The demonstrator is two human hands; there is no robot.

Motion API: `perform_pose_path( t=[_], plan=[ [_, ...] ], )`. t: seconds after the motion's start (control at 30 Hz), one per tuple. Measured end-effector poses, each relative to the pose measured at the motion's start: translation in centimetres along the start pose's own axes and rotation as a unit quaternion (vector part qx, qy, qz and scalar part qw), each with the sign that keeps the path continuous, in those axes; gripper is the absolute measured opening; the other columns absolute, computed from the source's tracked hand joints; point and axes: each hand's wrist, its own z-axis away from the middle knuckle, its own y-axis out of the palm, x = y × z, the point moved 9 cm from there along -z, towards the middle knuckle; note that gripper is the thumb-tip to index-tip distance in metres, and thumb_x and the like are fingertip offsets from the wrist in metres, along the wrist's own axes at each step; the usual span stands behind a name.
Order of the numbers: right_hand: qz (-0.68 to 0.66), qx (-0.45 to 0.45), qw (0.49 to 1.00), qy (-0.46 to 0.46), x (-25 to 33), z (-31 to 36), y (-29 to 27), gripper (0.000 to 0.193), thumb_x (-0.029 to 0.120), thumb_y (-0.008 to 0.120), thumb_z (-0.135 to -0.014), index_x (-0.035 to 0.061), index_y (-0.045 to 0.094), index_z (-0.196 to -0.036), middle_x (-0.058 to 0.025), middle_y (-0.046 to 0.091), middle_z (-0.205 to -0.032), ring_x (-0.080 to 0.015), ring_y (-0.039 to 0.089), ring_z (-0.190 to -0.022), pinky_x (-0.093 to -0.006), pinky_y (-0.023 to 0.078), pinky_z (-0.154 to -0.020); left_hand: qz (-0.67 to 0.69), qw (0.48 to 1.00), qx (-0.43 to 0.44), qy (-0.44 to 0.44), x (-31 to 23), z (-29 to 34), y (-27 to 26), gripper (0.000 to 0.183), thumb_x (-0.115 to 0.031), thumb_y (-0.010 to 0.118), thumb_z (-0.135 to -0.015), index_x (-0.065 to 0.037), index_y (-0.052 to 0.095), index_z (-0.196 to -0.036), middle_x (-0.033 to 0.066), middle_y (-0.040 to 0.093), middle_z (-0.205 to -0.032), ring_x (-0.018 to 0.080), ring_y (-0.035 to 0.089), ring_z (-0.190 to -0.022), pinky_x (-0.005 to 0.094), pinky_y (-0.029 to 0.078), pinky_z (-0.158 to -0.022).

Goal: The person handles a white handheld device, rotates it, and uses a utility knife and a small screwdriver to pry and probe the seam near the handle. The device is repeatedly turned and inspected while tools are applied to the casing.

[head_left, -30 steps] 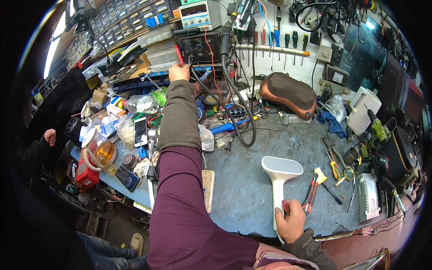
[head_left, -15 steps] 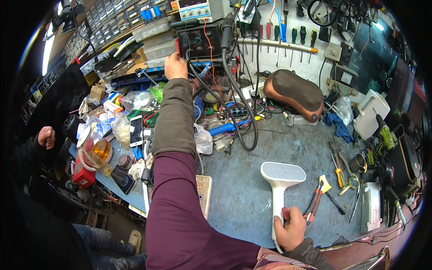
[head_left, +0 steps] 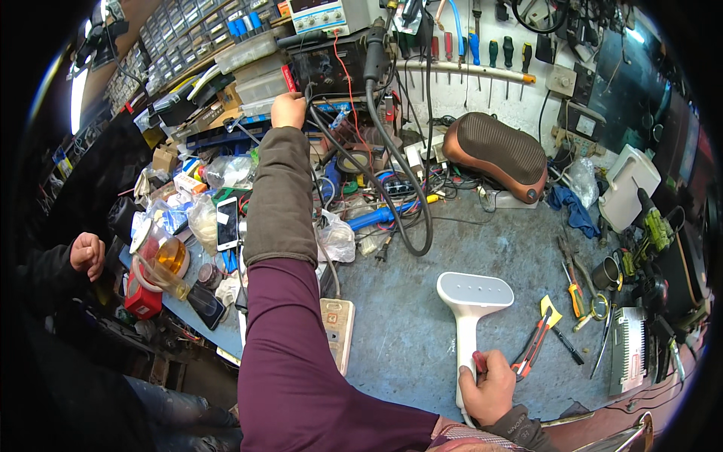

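My left hand (head_left: 289, 111) reaches far across the bench to the stacked clear plastic boxes (head_left: 263, 87). Its fingers are curled and partly hidden, so what they hold cannot be made out. A red strip-like thing (head_left: 288, 78) shows just beyond them, next to a black cable. Near the bench's front edge, my right hand (head_left: 489, 388) is closed around the lower handle of a white garment steamer (head_left: 467, 331). The steamer lies with its grey plate (head_left: 476, 289) facing up. Between thumb and forefinger, a red-handled tool (head_left: 479, 361) also pokes out.
Right of the steamer lie a red utility knife (head_left: 533, 345), a black pen (head_left: 568, 345) and an orange screwdriver (head_left: 576, 300). A brown massage pillow (head_left: 495, 157) sits behind. Thick black cables loop down mid-bench. At left are clutter, a phone (head_left: 227, 224) and another person's hand (head_left: 88, 256).
My left hand has shifted slightly, and the red thing beyond it shows more. The other person's hand has come a little lower and closer. My right hand keeps its grip.
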Motion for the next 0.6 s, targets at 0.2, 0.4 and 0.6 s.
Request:
perform_pose_path(
  t=[0.2, 0.4, 0.6],
  plan=[
    [0.016, -0.003, 1.000, -0.004, 0.2, -0.2, -0.4, 0.026, 0.018, 0.082, -0.085, 0.0031, 0.064, -0.096, -0.0159, 0.063, -0.084, -0.0381, 0.065, -0.069, -0.0483, 0.050, -0.060, 0.148, 0.985, -0.074, -0.037, 0.0, 1.6, 0.1, 0.028, -0.021, 0.083, -0.089, -0.001, 0.086, -0.109, 0.0193, 0.084, -0.102, 0.0259, 0.081, -0.095, 0.0362, 0.059, -0.091],
    [0.032, 0.009, 0.999, 0.005, 0.0, -0.4, -0.4, 0.026, 0.019, 0.081, -0.085, 0.0036, 0.063, -0.096, -0.0173, 0.064, -0.086, -0.0407, 0.066, -0.071, -0.0501, 0.051, -0.061, 0.477, 0.846, -0.075, -0.224, 2.7, 3.9, 1.4, 0.033, -0.012, 0.084, -0.091, -0.002, 0.081, -0.122, 0.0031, 0.071, -0.089, 0.0139, 0.059, -0.067, 0.0310, 0.045, -0.059],
    [0.022, 0.003, 1.000, -0.010, 0.3, -0.6, -0.4, 0.027, 0.021, 0.080, -0.086, 0.0035, 0.061, -0.094, -0.0183, 0.065, -0.085, -0.0427, 0.067, -0.073, -0.0516, 0.051, -0.064, 0.569, 0.761, -0.079, -0.303, 3.1, 6.1, -4.6, 0.015, -0.016, 0.085, -0.092, -0.017, 0.071, -0.094, -0.0060, 0.053, -0.078, 0.0104, 0.041, -0.059, 0.0312, 0.036, -0.056]
  ],
)
